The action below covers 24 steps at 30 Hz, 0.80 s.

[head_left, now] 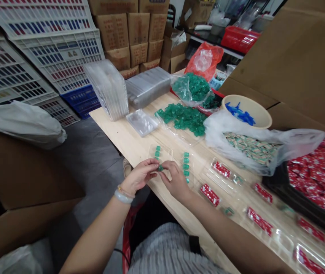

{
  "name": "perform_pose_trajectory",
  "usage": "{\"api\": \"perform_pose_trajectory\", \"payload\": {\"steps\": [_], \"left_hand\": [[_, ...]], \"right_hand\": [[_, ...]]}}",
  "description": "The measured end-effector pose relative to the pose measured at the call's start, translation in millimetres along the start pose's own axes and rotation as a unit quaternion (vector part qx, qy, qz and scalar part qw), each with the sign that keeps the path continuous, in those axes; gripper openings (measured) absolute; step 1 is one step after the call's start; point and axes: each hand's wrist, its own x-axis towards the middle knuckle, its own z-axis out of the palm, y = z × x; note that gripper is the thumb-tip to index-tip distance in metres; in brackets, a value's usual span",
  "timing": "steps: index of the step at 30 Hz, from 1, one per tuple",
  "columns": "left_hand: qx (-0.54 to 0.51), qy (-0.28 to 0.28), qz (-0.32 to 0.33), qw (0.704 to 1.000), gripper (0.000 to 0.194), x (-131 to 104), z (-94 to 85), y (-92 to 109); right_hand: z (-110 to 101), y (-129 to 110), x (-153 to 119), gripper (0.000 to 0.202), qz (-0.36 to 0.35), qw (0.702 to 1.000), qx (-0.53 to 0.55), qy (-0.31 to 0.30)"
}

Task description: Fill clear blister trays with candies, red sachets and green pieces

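Observation:
Close to the table's near edge, my left hand (144,174) and my right hand (175,178) meet fingertip to fingertip. Both pinch a small green translucent plastic piece (160,167), partly covered by the fingers. Just beyond them lies a clear plastic tray (166,152) with a short row of similar green pieces (157,153) at its left. Another row of green pieces (185,166) runs down its right side, beside my right hand. Farther back is a loose heap of green pieces (182,117).
Stacked clear trays (108,89) stand at the table's far left. At the right are a cream bowl (262,114) of blue pieces, a plastic bag (216,125) of striped packets, and trays with red patterned packets (210,194). A large cardboard box (299,57) borders the right side.

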Motion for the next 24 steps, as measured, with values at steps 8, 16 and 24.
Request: {"api": "perform_pose_trajectory", "payload": {"steps": [8,16,24], "left_hand": [[0.008,0.001,0.010,1.000,0.028,0.5,8.4,4.3],[-0.013,-0.032,0.005,0.999,0.024,-1.8,10.9,7.5],[0.014,-0.026,-0.016,0.999,0.025,5.3,0.3,0.5]], "right_hand": [[-6.3,0.3,1.1,0.017,0.021,1.000,-0.002,-0.012],[-8.3,4.2,0.4,0.010,0.073,0.997,0.028,0.011],[-8.6,1.4,5.1,0.021,0.080,0.994,0.067,-0.046]]}}
